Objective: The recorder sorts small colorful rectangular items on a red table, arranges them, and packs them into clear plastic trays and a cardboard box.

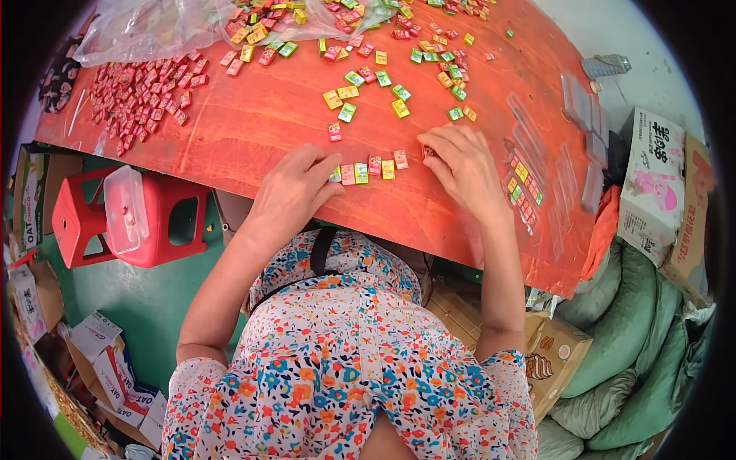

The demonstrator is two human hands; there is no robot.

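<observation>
A short row of several tiny wrapped packets, pink, green, red and yellow, lies near the table's front edge; a yellow packet (388, 169) and a pink packet (400, 159) form its right end. My left hand (295, 188) rests at the row's left end, its curled fingertips against a green packet (335, 175) that they partly cover. Just right of the row, my right hand (466, 165) pinches a small red packet (428, 152), mostly hidden by the fingers. Beyond the row lies a single red packet (335, 132).
A red packet heap (149, 96) covers the table's far left, beside a clear plastic bag (153, 31). Mixed packets lie scattered at the back. To the right are a filled clear sleeve (524, 190) and flat plastic trays (586, 115). A red stool (172, 207) stands below left.
</observation>
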